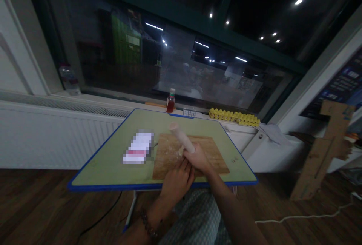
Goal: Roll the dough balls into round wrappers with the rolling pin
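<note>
My right hand (197, 158) is closed around the near end of a pale rolling pin (182, 136), which slants up and away to the left over a wooden board (213, 152). Just left of that grip, a small pale piece of what looks like dough (181, 151) shows beside the pin. My left hand (177, 180) lies at the board's near edge, its fingers bent together and reaching toward the right hand. Its fingertips are partly hidden there, and what they hold cannot be made out. White flour-like smears mark the board's left part.
The board sits on a green folding table (107, 162) with a blue rim. A blurred-out phone-like screen (138, 147) lies left. Along the windowsill stand a red-filled bottle (171, 101), yellow egg-tray-like strips (234, 116) and a clear bottle (69, 79). Cardboard (313, 154) leans at right.
</note>
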Demonstrator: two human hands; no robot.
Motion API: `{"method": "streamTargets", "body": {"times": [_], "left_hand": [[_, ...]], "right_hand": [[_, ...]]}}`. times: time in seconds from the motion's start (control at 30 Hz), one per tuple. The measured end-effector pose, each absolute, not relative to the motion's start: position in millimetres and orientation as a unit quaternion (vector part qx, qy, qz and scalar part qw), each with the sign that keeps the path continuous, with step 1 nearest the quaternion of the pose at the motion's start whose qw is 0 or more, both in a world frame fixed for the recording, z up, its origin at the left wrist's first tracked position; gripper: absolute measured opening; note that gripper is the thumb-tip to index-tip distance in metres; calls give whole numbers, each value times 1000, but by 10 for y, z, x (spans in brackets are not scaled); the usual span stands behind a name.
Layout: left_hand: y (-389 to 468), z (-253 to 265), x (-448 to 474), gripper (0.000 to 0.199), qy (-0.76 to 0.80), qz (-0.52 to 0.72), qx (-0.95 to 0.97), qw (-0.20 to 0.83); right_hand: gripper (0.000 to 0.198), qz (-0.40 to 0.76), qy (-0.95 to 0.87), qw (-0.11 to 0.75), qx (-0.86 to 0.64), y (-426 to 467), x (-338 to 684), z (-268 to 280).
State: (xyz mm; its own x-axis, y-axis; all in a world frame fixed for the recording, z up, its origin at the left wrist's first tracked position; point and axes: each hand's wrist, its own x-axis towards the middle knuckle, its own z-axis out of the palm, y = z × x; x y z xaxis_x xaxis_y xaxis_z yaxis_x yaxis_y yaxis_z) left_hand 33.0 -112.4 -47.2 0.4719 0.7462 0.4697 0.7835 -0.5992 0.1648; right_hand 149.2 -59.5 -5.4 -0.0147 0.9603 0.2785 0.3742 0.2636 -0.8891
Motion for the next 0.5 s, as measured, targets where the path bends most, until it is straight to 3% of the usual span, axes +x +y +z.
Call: {"method": "streamTargets", "body": {"times": [0.07, 0.13, 0.33, 0.43, 0.5], "left_hand": [[-1136, -442, 326, 30, -456, -234, -858, 25], [-1131, -447, 320, 30, -447, -244, -860, 37], [-1075, -595, 287, 37, -403, -309, -857, 85], [-1092, -593, 235, 36, -370, -339, -862, 67], [-1104, -522, 168, 37, -347, -376, -858, 45]], "right_hand": [[9, 281, -691, 443, -496, -588, 1455, -63], [13, 296, -670, 468, -493, -575, 1462, -80], [37, 417, -408, 696, -418, -495, 1762, -48], [39, 344, -392, 732, -438, -493, 1997, 55], [33, 251, -453, 671, -531, -527, 2142, 130]]}}
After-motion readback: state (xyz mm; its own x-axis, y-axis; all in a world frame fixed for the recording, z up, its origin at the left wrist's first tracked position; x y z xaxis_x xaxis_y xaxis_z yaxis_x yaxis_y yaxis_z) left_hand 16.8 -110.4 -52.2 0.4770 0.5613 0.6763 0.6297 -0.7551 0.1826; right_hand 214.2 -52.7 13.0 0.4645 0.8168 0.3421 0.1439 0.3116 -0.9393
